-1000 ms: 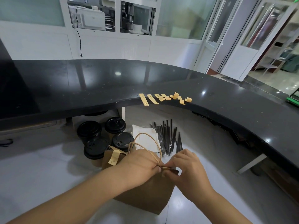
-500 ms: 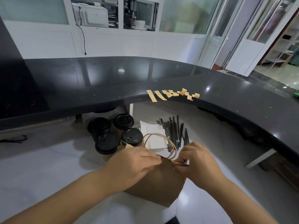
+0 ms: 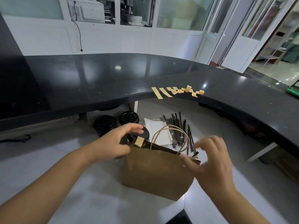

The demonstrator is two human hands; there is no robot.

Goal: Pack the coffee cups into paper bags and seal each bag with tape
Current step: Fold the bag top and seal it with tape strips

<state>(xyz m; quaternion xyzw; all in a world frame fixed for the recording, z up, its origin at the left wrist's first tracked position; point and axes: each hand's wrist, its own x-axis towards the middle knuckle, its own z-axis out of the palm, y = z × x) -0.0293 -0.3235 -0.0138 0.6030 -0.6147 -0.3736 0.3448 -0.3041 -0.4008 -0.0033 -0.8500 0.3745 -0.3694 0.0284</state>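
A brown paper bag point(image 3: 155, 172) with twine handles point(image 3: 169, 136) stands on the white lower counter. Its top is folded shut, and a tan tape strip point(image 3: 140, 141) sticks at its left top corner. My left hand point(image 3: 113, 143) hovers at that corner, fingers loosely curved over the black lid of a coffee cup point(image 3: 144, 134); I see no grip on anything. My right hand point(image 3: 210, 164), blurred with fingers spread, hangs over the bag's right top corner and holds nothing. Two more black-lidded cups point(image 3: 104, 124) point(image 3: 129, 118) stand behind. Several tape strips point(image 3: 176, 91) stick to the black counter's edge.
Black wrapped straws point(image 3: 178, 126) and white napkins point(image 3: 155, 128) lie behind the bag. The curved black counter point(image 3: 113, 81) overhangs the white work surface point(image 3: 48, 159) at the back and right. A dark gap opens at the white surface's near corner point(image 3: 178, 217).
Both hands have let go of the bag's folded top. The left one drew back leftward toward the cups, and the right one lifted off to the right with fingers spread.
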